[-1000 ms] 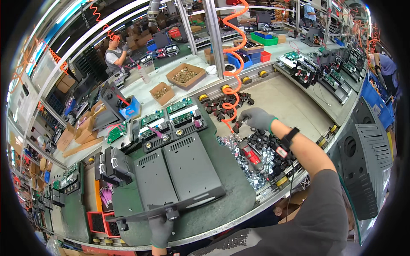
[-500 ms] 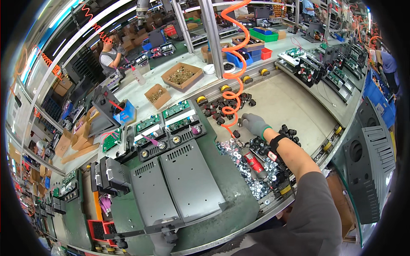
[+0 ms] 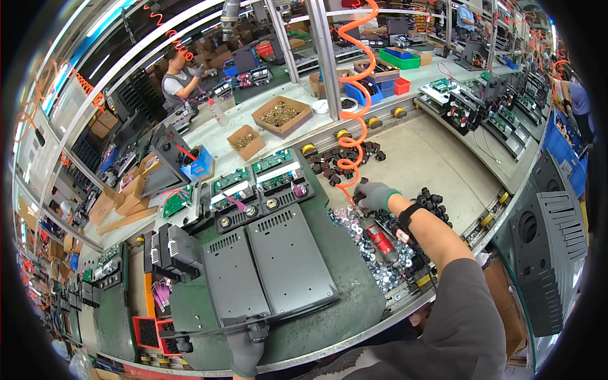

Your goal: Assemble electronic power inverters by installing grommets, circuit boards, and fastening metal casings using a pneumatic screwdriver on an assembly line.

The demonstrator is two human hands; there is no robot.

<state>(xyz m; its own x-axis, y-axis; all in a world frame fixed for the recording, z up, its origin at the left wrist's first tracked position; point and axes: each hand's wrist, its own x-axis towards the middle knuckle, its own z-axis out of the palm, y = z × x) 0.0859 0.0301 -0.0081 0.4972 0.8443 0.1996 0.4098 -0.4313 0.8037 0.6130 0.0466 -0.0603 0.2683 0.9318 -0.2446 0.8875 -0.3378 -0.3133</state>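
Right hand is closed, it seems, on the power screwdriver above the loose washers at three o'clock; a nudge could scatter them. Left hand grips the black knob at six o'clock, pinch risk. Green worktop, crowded factory line.
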